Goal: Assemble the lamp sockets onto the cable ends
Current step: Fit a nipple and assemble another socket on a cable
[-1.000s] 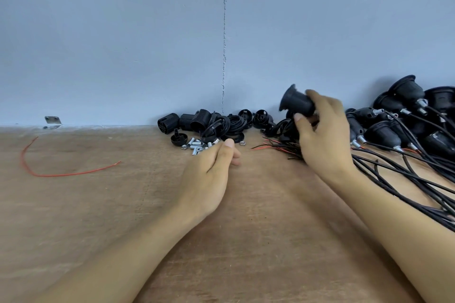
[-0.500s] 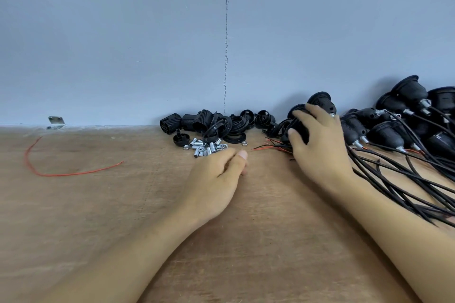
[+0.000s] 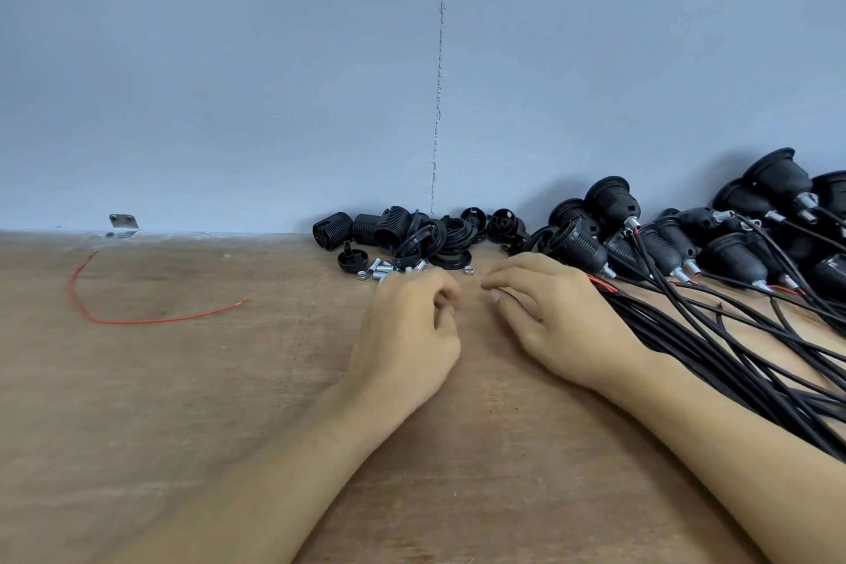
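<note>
View from the head camera over a wooden counter (image 3: 183, 426) set against a blue wall, with the vertical wall seam (image 3: 438, 105) as reference. At the foot of the seam lay a heap of loose black socket parts (image 3: 412, 234), and in front of that heap, just left of the seam, a scatter of small metal pieces (image 3: 381, 271). Right of the seam, finished lamp sockets (image 3: 611, 202) were piled against the wall, each already on the end of a black cable (image 3: 732, 334); the cables ran in a bundle toward the lower right corner.

The left hand (image 3: 412, 334) rested on the counter directly below the seam, its fingers (image 3: 446, 295) curled inward and touching the near edge of the metal pieces; motion blur hid whether they pinched anything. The right hand (image 3: 558, 325) lay just right of the seam, over the bare cable ends, its fingers (image 3: 499, 277) bent with the thumb close beneath them; a grip could not be confirmed.

Far left of the seam, a loose red wire (image 3: 137, 318) curved across the counter, and a small metal bracket (image 3: 122, 224) sat at the wall's base.
</note>
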`<state>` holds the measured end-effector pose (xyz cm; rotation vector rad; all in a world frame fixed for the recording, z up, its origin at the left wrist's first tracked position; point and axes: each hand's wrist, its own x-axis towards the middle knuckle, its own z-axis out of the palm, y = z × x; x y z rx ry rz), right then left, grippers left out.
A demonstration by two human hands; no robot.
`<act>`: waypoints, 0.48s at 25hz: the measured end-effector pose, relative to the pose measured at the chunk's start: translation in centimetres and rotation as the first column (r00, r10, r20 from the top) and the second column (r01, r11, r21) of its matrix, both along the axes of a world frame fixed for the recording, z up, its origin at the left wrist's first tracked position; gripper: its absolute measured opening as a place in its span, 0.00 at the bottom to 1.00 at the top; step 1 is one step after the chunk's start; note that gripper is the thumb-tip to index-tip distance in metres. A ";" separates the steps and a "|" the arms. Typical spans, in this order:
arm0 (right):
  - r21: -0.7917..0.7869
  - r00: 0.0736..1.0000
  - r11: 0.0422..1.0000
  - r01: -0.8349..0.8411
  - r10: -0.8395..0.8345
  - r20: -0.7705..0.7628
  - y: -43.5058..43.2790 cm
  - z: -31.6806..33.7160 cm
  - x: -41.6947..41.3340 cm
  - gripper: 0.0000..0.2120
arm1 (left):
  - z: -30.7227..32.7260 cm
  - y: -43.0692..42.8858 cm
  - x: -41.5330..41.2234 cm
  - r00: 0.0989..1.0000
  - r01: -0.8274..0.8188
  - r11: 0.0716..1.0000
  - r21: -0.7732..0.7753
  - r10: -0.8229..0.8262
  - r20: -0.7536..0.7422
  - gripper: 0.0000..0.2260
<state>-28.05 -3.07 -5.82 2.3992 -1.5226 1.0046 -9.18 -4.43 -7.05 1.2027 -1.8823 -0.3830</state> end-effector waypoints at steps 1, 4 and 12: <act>0.037 1.000 0.999 -0.008 0.008 0.000 -0.1 -0.1 -0.2 0.08 | 0.1 -0.3 0.3 0.996 -0.088 0.996 -0.005 0.088 -0.028 0.09; 0.120 1.000 0.993 -0.013 0.014 -0.008 -0.2 -0.1 -0.3 0.07 | 0.6 -1.4 1.4 0.964 -0.264 0.963 0.056 0.264 0.010 0.11; 0.226 0.993 0.967 0.116 -0.118 -0.005 -0.5 -0.4 1.4 0.06 | 0.5 -3.1 2.7 0.941 -0.337 0.925 0.177 0.323 0.102 0.12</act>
